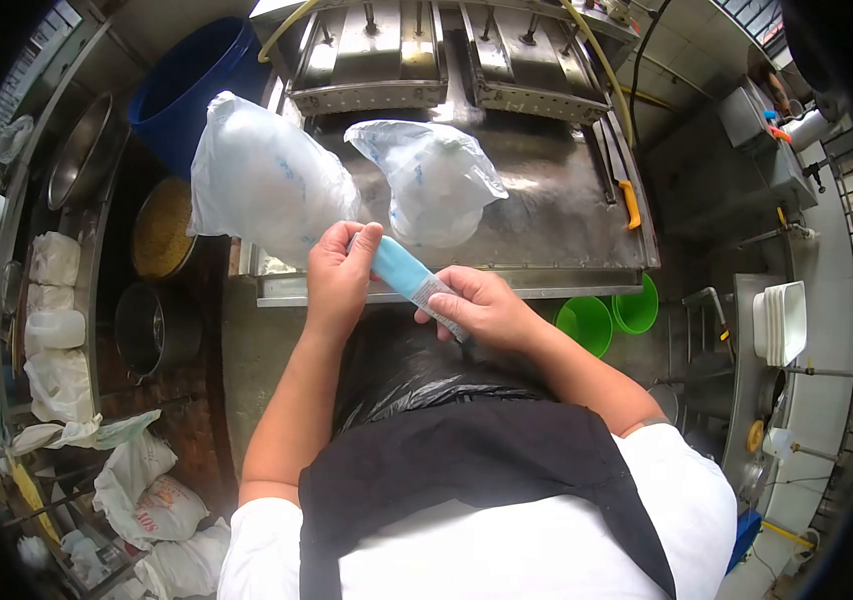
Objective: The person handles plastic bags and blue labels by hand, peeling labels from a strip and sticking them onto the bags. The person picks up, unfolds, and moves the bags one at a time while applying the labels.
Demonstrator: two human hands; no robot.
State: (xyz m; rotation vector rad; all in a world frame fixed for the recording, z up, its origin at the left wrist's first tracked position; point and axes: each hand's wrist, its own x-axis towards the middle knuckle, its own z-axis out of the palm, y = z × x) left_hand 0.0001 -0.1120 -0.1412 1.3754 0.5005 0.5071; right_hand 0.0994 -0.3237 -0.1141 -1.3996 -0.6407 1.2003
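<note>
Two hands hold a blue packet over the front edge of a metal desk.

The left hand (338,272) has its fingers (364,243) closed around the top end of the blue packet (409,277), and the right hand (483,308) has its fingers (443,297) closed on the low end, where a white label (438,297) sits. The writing on the label is too small to read. The packet is long and thin; it slants from up near the left fingers down toward the right fingers. Just past the left fingers lies a big clear bag (264,180) with blue print that cannot be read. Just past the packet sits a second clear bag (433,180). Both bags rest on the desk (556,215). Two green buckets (608,318) stand to the right of the right fingers. Far below the left hand, white sacks (151,495) show red print, too blurry to read.
</note>
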